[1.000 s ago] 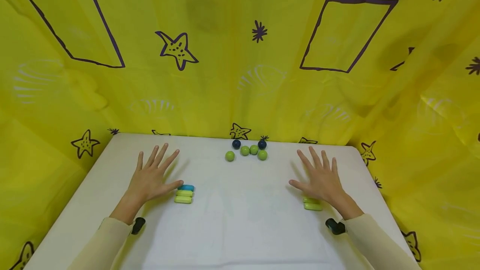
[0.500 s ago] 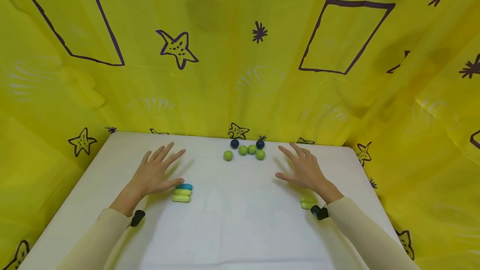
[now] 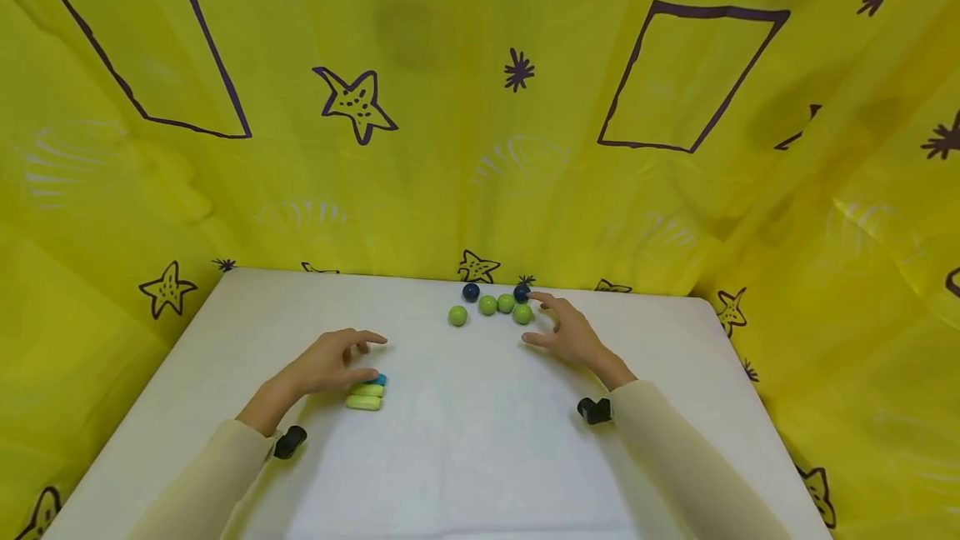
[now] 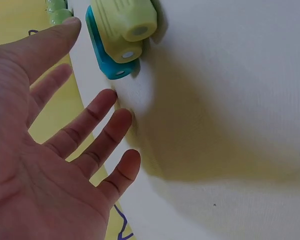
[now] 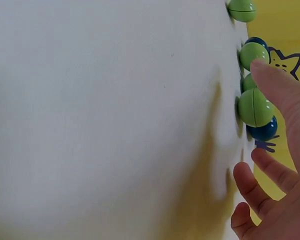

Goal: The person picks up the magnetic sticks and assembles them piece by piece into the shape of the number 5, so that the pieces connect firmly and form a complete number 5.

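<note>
My left hand (image 3: 324, 363) hovers beside a short blue rod (image 3: 379, 380) and two yellow-green rods (image 3: 364, 402), lined up on the table. The left wrist view shows grey discs in the rods' ends and a gap between the thumb (image 4: 65, 37) and the rods; nothing is held. My right hand (image 3: 573, 340) reaches toward the balls at the back, its index fingertip beside a dark blue ball (image 3: 521, 293). Whether it touches that ball I cannot tell. A green ball (image 3: 522, 314) lies in front, between index finger and thumb in the head view, ungripped.
More green balls (image 3: 487, 305) and a second dark blue ball (image 3: 470, 292) lie along the back edge of the white table (image 3: 480, 457). A yellow patterned curtain (image 3: 435, 190) encloses the back and sides. A small black device (image 3: 594, 411) sits at the right wrist.
My right hand has moved left and forward to the balls, and its sleeve now covers the right-hand yellow-green rods. My left hand's spread fingers have bent and drawn toward the left rods.
</note>
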### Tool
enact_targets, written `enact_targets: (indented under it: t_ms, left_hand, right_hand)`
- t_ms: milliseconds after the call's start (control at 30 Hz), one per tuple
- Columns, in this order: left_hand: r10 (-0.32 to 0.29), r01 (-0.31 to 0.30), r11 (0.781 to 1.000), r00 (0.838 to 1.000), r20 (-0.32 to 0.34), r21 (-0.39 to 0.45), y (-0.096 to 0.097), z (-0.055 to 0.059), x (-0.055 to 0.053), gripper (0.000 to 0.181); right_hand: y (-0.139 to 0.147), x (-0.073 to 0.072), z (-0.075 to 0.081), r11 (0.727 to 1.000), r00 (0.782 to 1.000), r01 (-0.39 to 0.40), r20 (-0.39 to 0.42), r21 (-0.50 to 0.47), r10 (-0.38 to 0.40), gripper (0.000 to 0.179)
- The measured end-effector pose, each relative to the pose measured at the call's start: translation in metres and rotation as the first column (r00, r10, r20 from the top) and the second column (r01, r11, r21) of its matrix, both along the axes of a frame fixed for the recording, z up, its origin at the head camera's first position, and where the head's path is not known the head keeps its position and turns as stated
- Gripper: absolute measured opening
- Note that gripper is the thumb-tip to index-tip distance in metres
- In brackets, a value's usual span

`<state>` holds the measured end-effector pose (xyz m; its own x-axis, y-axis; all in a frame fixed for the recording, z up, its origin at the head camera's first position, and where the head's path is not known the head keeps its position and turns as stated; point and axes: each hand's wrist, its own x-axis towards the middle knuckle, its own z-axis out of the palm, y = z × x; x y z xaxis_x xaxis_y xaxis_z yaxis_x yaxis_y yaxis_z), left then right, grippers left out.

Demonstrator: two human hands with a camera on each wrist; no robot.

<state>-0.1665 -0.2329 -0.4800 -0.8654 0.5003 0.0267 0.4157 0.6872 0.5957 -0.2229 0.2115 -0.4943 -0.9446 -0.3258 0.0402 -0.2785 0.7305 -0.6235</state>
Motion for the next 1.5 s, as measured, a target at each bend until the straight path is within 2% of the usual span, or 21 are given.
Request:
enact_targets:
  t_ms: [100, 267, 433, 600, 733, 1033, 1500]
  left_hand:
    - [-0.01, 0.01, 1.0, 1.0, 0.009, 0.024, 0.001, -0.001, 0.0, 0.043]
    - [-0.024, 0.024, 0.999, 1.0, 0.01, 0.036, 0.002, 0.0, -0.001, 0.038]
    - [-0.039, 0.038, 0.998, 0.999, 0.004, 0.049, 0.003, 0.001, -0.003, 0.036]
    - [-0.054, 0.053, 0.997, 0.998, 0.027, 0.061, 0.003, 0.002, -0.003, 0.034]
    - [-0.054, 0.051, 0.997, 0.997, 0.047, 0.063, 0.004, 0.003, -0.002, 0.03]
    - [-0.052, 0.05, 0.997, 0.998, 0.046, 0.059, 0.008, 0.0, -0.001, 0.01]
    - [-0.007, 0.005, 0.999, 0.999, 0.035, 0.049, 0.011, -0.006, -0.005, 0.007]
  right_hand:
    - [-0.006, -0.003, -0.006, 0.996, 0.999, 0.032, 0.041, -0.081, -0.029, 0.071]
    - [-0.014, -0.006, -0.008, 0.981, 0.991, 0.122, 0.068, -0.154, -0.112, 0.055]
    - [-0.019, -0.008, -0.008, 0.965, 0.984, 0.179, 0.044, -0.19, -0.174, 0.043]
    - [-0.021, -0.008, -0.01, 0.96, 0.978, 0.207, 0.01, -0.189, -0.209, 0.039]
    - [-0.021, -0.007, -0.01, 0.958, 0.976, 0.214, 0.011, -0.189, -0.216, 0.038]
    - [-0.022, -0.003, -0.014, 0.956, 0.975, 0.224, 0.054, -0.191, -0.217, 0.038]
    - [-0.024, -0.001, -0.013, 0.969, 0.979, 0.19, 0.105, -0.159, -0.175, 0.038]
